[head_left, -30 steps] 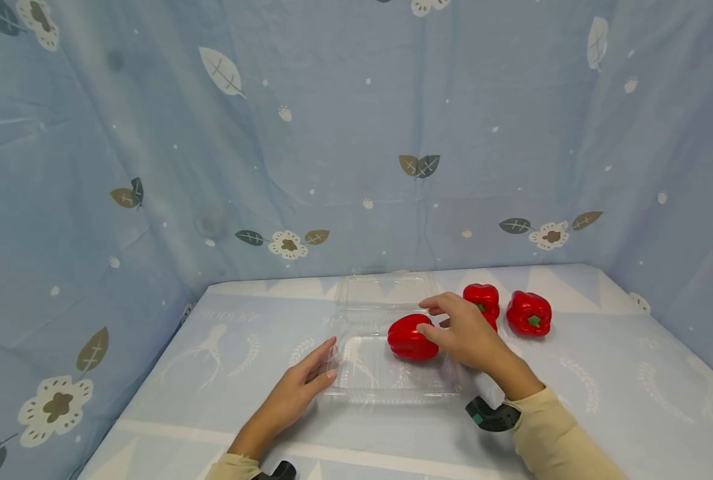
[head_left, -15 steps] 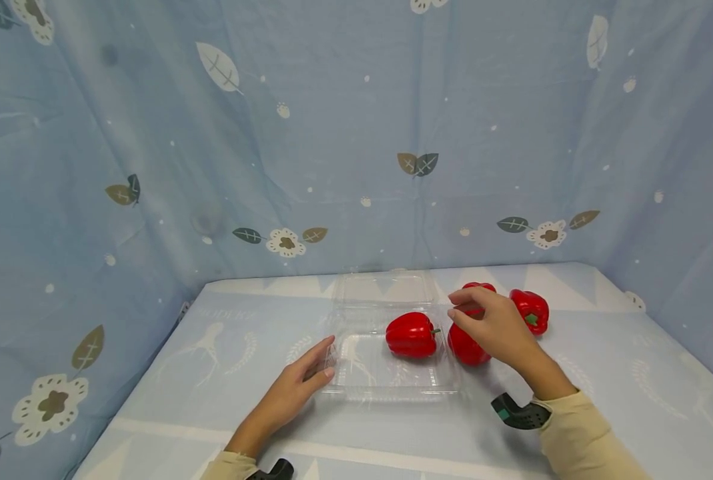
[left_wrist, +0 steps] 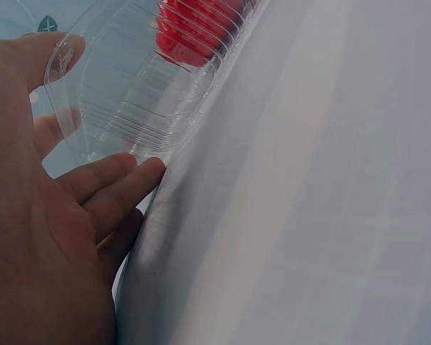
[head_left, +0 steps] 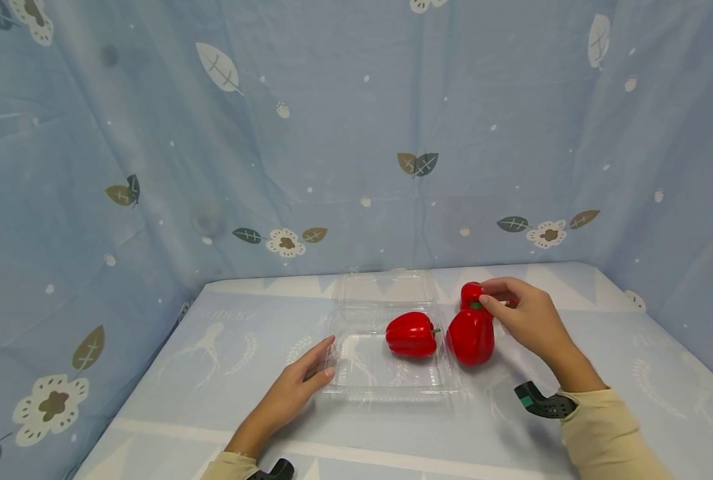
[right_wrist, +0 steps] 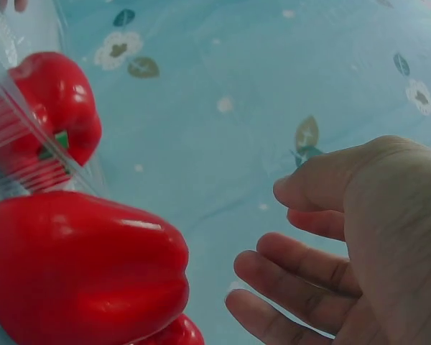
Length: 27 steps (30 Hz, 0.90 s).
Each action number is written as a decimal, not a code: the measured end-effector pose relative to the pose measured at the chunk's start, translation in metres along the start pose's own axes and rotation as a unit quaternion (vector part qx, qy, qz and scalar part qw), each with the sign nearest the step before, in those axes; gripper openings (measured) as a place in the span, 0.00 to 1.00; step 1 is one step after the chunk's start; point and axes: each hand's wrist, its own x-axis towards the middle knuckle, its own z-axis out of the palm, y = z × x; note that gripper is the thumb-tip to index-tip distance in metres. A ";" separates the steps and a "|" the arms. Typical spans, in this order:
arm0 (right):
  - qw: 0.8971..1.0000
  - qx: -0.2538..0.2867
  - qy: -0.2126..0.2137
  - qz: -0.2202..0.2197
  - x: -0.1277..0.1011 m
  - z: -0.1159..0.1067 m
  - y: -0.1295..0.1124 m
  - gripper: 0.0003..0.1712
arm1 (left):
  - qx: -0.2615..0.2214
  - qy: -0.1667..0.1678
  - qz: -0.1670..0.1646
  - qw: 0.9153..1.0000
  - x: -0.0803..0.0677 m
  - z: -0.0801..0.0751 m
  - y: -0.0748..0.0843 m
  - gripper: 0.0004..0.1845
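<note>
A red bell pepper (head_left: 411, 335) lies on its side in a clear plastic box (head_left: 368, 388), its green stem pointing right. Against the left end of this box rests my left hand (head_left: 293, 393), and the left wrist view shows its thumb and fingers at the clear wall. A second bell pepper (head_left: 470, 339) stands just right of the box, stem up. My right hand (head_left: 527, 320) hovers at its upper right with fingers loosely bent. Nothing is in its grasp in the right wrist view, where the nearer pepper (right_wrist: 86, 266) is apart from the fingertips.
Behind the second pepper another red pepper (head_left: 470, 292) shows partly, and a bit of red (head_left: 510, 304) peeks out behind the right hand. The box's clear lid (head_left: 386, 288) lies folded back. A patterned cloth (head_left: 356, 133) hangs behind the table (head_left: 212, 373).
My right hand has left the pepper in the box and moved right, past the pepper beside the box, to the far peppers. My left hand stays at the box's end.
</note>
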 end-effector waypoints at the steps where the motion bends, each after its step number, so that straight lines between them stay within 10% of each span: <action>1: 1.000 0.000 -0.001 0.004 0.000 -0.001 0.001 0.20 | 0.000 -0.001 -0.002 1.000 -0.001 0.000 0.002 0.31; 27: 0.984 0.030 -0.163 0.064 -0.006 -0.001 0.034 0.43 | -0.011 -0.013 0.009 1.000 0.001 -0.002 -0.004 0.31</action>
